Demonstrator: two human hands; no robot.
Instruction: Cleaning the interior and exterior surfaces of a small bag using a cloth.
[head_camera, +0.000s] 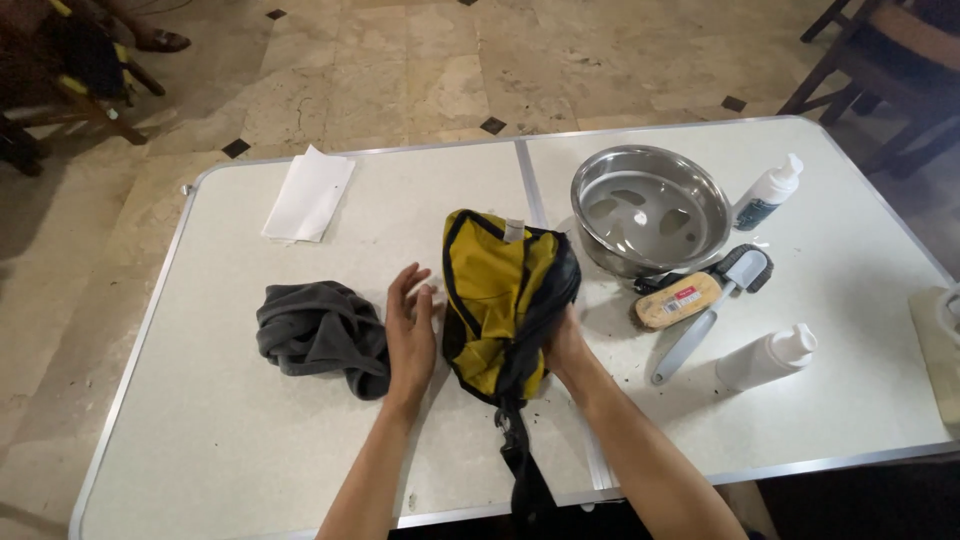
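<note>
A yellow and black bag lies in the middle of the white folding table, its black strap trailing toward the near edge. My right hand grips the bag's right side, fingers tucked under the black fabric. My left hand rests flat and open on the table just left of the bag, fingers spread, touching its edge. A crumpled dark grey cloth lies immediately left of that hand.
A steel bowl stands at the right, with two white squeeze bottles, a wooden-backed brush, a grey long-handled brush nearby. A folded white paper lies at the back left. Chairs stand on the tiled floor.
</note>
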